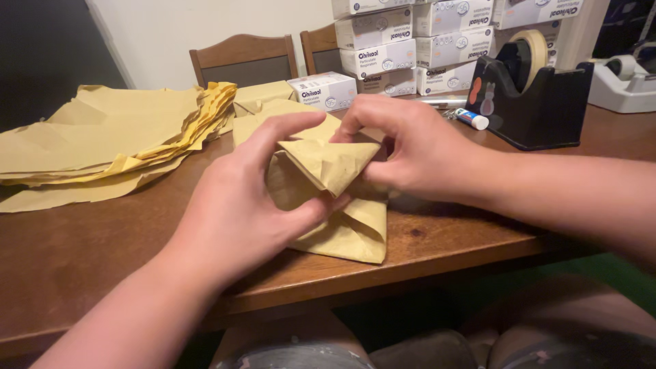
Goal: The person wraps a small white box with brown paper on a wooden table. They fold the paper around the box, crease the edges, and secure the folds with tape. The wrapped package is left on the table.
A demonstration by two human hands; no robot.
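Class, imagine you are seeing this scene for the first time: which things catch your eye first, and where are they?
At centre, the left hand and right hand pinch a folded flap of a parcel wrapped in yellow paper, near the front edge of the table. To the left lies a paper stack. At the back right stand white boxes and a black tape dispenser.

Warm, dim indoor light; soft shadows under the hands [328, 178] (slightly blurred), dark corners, mild edge distortion.
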